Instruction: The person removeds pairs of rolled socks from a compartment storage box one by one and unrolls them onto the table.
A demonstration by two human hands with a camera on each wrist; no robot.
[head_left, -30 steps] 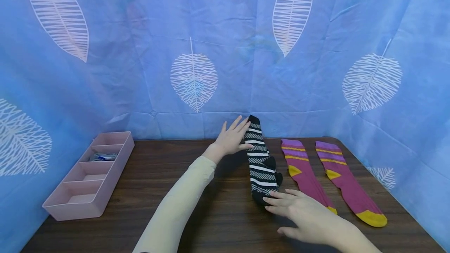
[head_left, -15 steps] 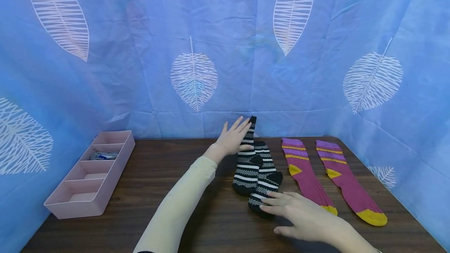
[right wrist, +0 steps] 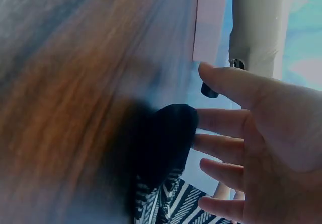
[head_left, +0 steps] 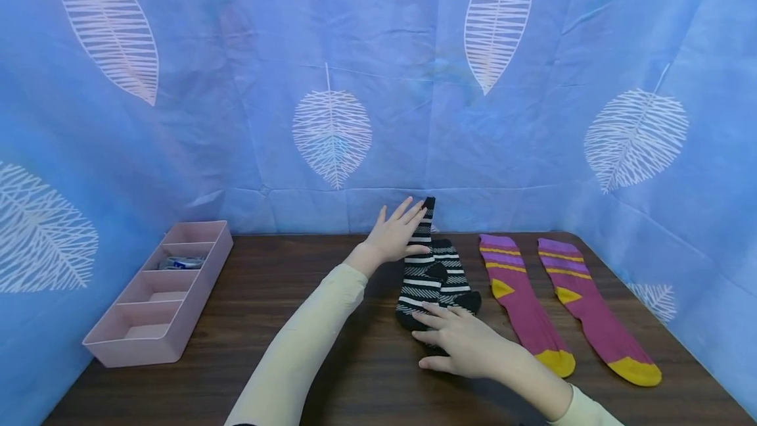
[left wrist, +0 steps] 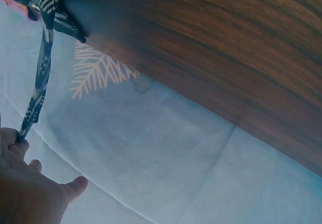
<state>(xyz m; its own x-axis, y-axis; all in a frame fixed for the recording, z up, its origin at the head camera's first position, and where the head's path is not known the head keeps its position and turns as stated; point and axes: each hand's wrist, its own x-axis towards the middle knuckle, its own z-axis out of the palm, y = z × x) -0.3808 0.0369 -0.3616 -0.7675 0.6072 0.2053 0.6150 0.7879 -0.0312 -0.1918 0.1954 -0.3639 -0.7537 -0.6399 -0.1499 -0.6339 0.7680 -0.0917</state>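
My left hand (head_left: pixel 396 235) pinches the cuff of a black sock with white stripes (head_left: pixel 421 291), its cuff end raised at the table's back edge. In the left wrist view, this sock (left wrist: pixel 40 78) hangs as a narrow strip from the fingertips of the left hand (left wrist: pixel 30 189). A matching striped sock (head_left: pixel 452 271) lies partly under it, slightly to the right. My right hand (head_left: pixel 467 344) spreads over the toe ends and hides part of them. In the right wrist view, the straight fingers of the right hand (right wrist: pixel 271 153) are beside a black toe (right wrist: pixel 171 138).
Two burgundy socks with yellow toes and heels, one nearer (head_left: pixel 532 314) and one farther right (head_left: pixel 598 314), lie flat on the dark wooden table (head_left: pixel 266 347). A pink divided box (head_left: pixel 201 301) at the left holds small packets (head_left: pixel 183 262). Blue leaf-print cloth (head_left: pixel 402 137) hangs behind.
The held striped sock has swung left, uncovering the matching one beneath. My right hand has moved left over the toes. The left hand has kept its pinch on the cuff.
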